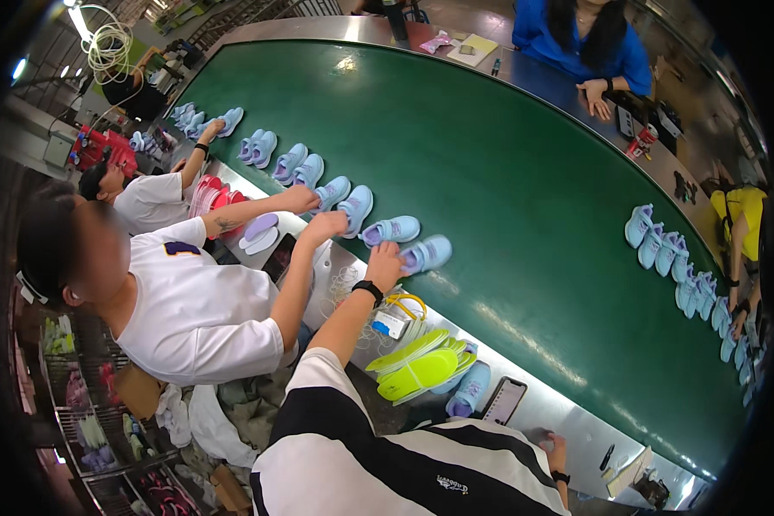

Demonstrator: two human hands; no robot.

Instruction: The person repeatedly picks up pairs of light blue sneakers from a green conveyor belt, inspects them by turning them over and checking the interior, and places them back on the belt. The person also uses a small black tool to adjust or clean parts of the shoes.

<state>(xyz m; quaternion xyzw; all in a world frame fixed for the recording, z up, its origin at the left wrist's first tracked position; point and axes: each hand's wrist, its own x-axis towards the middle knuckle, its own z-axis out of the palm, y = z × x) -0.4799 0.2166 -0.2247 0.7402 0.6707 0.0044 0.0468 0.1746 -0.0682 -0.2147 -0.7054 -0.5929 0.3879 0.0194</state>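
My left hand [385, 265] reaches over the edge of the green belt and grips the heel end of a light blue shoe [427, 254]. Another blue shoe [391, 230] lies just beyond it. Down at the near metal edge, on the right, is my right hand [556, 451] with its fingers curled; a blurred greyish patch beside it cannot be made out. Between my arms lie bright yellow-green insoles [426, 365], a pair of blue shoes [470, 387] and a phone [505, 401].
A green conveyor belt [490, 189] carries a row of blue shoes on the left and more shoes [660, 245] at the far right. Close on my left, a co-worker in a white shirt [206, 292] handles shoes. Another person in blue [568, 43] sits across.
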